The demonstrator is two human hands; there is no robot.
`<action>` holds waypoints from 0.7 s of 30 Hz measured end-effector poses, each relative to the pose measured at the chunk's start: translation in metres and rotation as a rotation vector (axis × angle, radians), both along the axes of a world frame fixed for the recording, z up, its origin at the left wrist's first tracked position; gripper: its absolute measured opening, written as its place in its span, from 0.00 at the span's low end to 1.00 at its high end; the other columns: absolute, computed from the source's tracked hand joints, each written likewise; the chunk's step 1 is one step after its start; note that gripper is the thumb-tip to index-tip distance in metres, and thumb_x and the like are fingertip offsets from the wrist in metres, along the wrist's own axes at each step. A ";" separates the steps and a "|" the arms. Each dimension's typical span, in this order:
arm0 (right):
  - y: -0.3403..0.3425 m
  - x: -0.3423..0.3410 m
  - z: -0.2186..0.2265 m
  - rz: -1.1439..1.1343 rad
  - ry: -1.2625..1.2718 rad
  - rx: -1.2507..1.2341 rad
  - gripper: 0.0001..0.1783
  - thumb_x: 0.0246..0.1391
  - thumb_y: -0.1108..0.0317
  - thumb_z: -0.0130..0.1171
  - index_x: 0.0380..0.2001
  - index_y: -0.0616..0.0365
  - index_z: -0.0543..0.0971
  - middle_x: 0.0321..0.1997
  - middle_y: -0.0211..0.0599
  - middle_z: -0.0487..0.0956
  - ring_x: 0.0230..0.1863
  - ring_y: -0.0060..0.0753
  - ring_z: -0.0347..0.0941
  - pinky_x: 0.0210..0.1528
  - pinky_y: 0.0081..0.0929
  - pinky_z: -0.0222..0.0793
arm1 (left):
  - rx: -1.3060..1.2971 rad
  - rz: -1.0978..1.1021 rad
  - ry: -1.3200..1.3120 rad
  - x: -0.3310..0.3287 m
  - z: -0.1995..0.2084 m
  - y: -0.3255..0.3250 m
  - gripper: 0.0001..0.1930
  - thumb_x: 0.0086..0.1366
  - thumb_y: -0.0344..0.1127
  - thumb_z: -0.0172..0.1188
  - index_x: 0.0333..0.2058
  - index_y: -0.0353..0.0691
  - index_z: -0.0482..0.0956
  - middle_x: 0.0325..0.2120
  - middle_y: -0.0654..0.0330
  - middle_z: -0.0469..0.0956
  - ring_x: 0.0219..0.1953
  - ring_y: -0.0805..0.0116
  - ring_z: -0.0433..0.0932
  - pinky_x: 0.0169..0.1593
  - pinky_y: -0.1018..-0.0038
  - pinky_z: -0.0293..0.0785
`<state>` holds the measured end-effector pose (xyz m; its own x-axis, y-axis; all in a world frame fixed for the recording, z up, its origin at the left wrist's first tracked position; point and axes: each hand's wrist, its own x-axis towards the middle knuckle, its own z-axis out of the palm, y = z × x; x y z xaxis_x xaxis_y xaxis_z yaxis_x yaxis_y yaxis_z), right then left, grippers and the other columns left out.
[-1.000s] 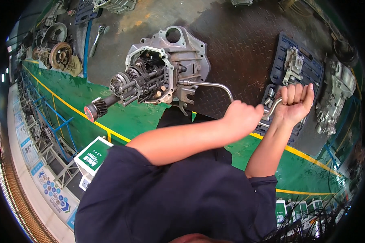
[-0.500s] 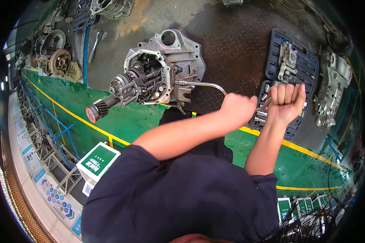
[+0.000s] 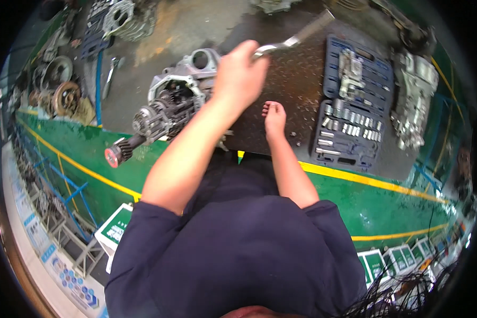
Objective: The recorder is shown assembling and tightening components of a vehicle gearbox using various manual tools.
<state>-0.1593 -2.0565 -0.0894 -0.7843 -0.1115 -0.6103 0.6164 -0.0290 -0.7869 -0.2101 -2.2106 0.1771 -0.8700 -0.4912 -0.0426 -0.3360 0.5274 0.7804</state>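
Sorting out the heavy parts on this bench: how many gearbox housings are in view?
3: gearbox with shaft under the left hand; second housing at the top left; third housing at the right. More may be hidden.

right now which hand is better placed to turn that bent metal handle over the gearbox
Left. The left hand is already closed around the bent metal handle above the gearbox. The right hand lies flat on the dark plate, apart from the handle.
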 end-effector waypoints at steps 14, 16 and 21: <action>0.196 -0.006 0.017 0.326 0.801 0.937 0.10 0.53 0.80 0.49 0.37 0.62 0.77 0.39 0.48 0.77 0.43 0.52 0.74 0.47 0.41 0.70 | 0.860 0.118 0.525 0.151 0.142 -0.030 0.05 0.72 0.27 0.45 0.34 0.39 0.65 0.12 0.72 0.52 0.14 0.81 0.47 0.19 0.77 0.44; 0.191 -0.004 0.028 0.393 0.845 0.976 0.11 0.53 0.79 0.51 0.39 0.61 0.77 0.40 0.48 0.76 0.44 0.53 0.73 0.48 0.42 0.70 | 0.873 0.000 0.501 0.183 0.141 -0.038 0.06 0.73 0.30 0.46 0.34 0.40 0.63 0.12 0.71 0.53 0.14 0.80 0.48 0.19 0.76 0.45; 0.153 -0.040 0.004 0.901 1.107 1.483 0.15 0.53 0.69 0.52 0.44 0.61 0.79 0.48 0.44 0.76 0.49 0.41 0.71 0.46 0.36 0.68 | 0.664 0.135 0.144 0.247 0.136 -0.026 0.08 0.70 0.32 0.52 0.31 0.39 0.66 0.15 0.69 0.59 0.15 0.80 0.55 0.21 0.78 0.51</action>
<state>-0.1994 -1.9031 -0.0852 -0.8234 -0.5672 0.0144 -0.5624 0.8193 0.1117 0.0366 -2.2366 0.3133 -0.8225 -0.5059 -0.2601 -0.2336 -0.1165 0.9653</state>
